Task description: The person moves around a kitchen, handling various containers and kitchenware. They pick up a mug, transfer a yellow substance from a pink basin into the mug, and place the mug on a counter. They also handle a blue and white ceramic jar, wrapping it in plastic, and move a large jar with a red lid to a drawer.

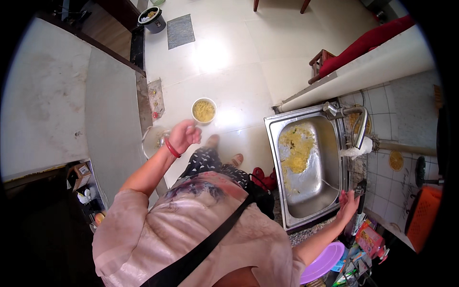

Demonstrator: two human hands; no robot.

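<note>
My left hand (185,136), with a red bracelet at the wrist, hovers half curled in front of me, its fingers slightly apart and nothing visible in them. Just beyond its fingers is a round white bowl (204,111) full of yellow shreds or crumbs; whether the fingertips touch its rim I cannot tell. My right hand (347,206) is at the near right corner of the steel sink (330,189), fingers spread, close to a small dark fitting (358,191). Wet yellow bits (297,153) lie scattered over the sink's bottom.
A curved metal faucet (364,126) rises behind the sink. Near my right arm are a purple basin (322,264) and a red pouch (369,239). A clear container (155,141) stands left by the wall. Farther off are a dark bucket (153,21) and a grey mat (181,32).
</note>
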